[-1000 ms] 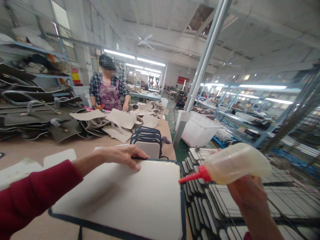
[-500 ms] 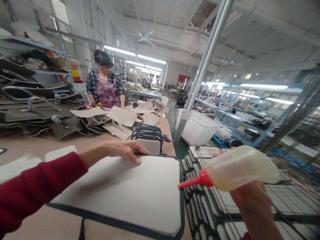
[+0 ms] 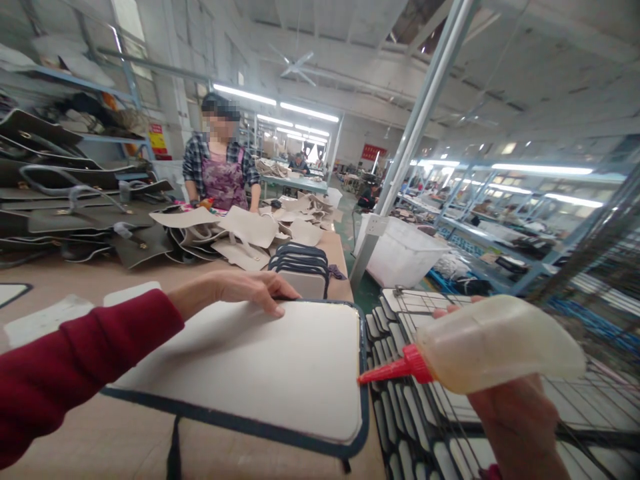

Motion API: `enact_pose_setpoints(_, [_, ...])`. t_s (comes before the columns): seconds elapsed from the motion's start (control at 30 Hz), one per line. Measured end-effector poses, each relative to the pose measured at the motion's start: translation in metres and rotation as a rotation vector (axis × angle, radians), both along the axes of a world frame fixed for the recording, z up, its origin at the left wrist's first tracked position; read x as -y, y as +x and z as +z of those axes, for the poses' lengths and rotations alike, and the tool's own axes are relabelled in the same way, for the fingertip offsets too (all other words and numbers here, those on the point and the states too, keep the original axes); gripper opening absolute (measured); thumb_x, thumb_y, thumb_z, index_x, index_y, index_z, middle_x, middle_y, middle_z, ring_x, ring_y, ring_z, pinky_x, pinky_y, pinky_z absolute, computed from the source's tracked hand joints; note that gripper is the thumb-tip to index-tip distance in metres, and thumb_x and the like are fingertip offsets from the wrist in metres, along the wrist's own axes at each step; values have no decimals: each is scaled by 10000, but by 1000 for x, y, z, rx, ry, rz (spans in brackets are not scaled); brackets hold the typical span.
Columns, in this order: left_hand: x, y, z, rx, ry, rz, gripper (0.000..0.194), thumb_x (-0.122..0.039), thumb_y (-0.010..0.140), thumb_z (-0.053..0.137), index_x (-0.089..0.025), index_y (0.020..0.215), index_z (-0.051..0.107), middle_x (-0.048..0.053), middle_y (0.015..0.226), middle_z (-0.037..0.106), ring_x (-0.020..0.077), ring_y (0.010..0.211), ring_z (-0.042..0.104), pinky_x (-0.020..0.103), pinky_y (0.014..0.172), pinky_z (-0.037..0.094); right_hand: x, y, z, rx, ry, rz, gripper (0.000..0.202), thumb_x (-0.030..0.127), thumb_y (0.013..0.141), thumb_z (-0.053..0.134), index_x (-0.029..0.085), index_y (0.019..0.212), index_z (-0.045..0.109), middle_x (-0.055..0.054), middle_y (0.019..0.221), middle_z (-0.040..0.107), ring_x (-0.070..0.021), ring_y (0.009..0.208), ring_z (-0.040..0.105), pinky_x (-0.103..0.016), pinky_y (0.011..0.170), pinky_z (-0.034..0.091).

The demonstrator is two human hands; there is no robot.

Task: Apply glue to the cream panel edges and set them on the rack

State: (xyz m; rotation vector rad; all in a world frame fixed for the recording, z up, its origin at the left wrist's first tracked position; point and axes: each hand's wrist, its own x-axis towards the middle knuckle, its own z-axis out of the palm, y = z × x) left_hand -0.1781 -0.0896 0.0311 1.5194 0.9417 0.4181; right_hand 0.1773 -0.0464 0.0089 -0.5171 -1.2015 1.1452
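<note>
My left hand (image 3: 255, 291) pinches the far edge of a white rounded panel with dark navy binding (image 3: 250, 373), its thumb on the white face and its fingers over the rim. The panel is tilted a little above the table. My right hand (image 3: 515, 407) is wrapped around a translucent squeeze bottle (image 3: 500, 343) with yellowish liquid inside, held nearly level. Its red nozzle (image 3: 395, 368) points left, and the tip meets the panel's right edge just inside the binding. A thin glossy line shows along that edge. Most of the right fingers are hidden behind the bottle.
Bound panels (image 3: 303, 267) stand stacked at the table's far corner. On the right, a wire rack (image 3: 465, 427) holds many similar panels. Beige pieces (image 3: 247, 230) and dark bags (image 3: 90, 220) cover the table's far side, where a co-worker (image 3: 220, 167) stands. A metal post (image 3: 410, 140) rises beyond.
The nozzle tip has slid a short way along the panel's right edge toward me. My left hand keeps the same hold. The whole view has shifted slightly.
</note>
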Motion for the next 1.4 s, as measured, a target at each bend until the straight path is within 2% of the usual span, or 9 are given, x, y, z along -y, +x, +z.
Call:
enact_pose_setpoints(0.17, [1,1,1,-5,-37,29,461,-291,745,658,-174,1190,641,36,1023,719,212,880,651,261,790,495,6,-2,4,-23,-37,-22,658,457,475,812,246,1075,645,-92,948,697,-299,814,670,-401,673,566])
enact_pose_setpoints(0.27, [1,0,0,5,-51,27,463,-283,743,656,-171,1192,639,33,1014,722,209,864,654,257,782,497,8,-3,6,-38,-60,-71,668,501,425,836,250,1020,665,-89,914,700,-301,783,672,-402,659,568])
enact_pose_setpoints(0.47, [0,-3,-2,23,-50,36,466,-280,752,650,-168,1204,631,41,1019,720,205,859,656,262,792,500,3,-2,7,-17,38,65,612,499,455,854,263,992,679,-94,871,715,-286,727,687,-362,574,577])
enact_pose_setpoints(0.57, [0,-4,-1,20,-46,39,462,-272,755,645,-168,1205,630,40,1013,720,205,871,652,265,803,496,2,-2,8,-25,-7,14,581,533,445,848,259,932,688,-72,817,718,-252,649,680,-337,549,575])
enact_pose_setpoints(0.73, [-1,-5,-2,14,-56,55,479,-278,741,649,-170,1207,628,38,999,725,209,875,648,255,772,501,1,2,-2,-45,-60,-74,948,655,216,835,248,1052,649,-51,879,710,-282,737,675,-369,585,584])
enact_pose_setpoints(0.87, [0,-7,-4,33,-69,82,490,-279,738,656,-161,1213,624,49,1029,720,211,865,655,257,768,504,-1,5,-9,-40,-32,-130,736,610,416,817,260,1041,648,-67,892,701,-291,791,664,-418,688,568])
enact_pose_setpoints(1.07, [2,-10,-7,60,-85,99,490,-274,750,645,-154,1224,614,48,983,732,222,870,664,274,779,513,6,1,-1,-22,0,-47,620,555,448,833,272,977,676,-49,846,708,-277,761,678,-370,623,579])
enact_pose_setpoints(1.23, [3,-14,-12,89,-79,140,485,-246,740,642,-148,1214,618,52,994,731,225,884,665,276,787,515,6,7,-12,0,-25,46,514,496,622,771,331,1086,621,-25,1009,703,-284,884,674,-416,711,582])
enact_pose_setpoints(1.4, [4,-16,-20,137,-81,177,467,-242,753,646,-152,1210,618,64,1064,714,221,914,661,274,805,511,3,13,-28,-74,21,-112,459,410,685,699,287,1118,613,1,1123,667,-264,1103,586,-386,840,553])
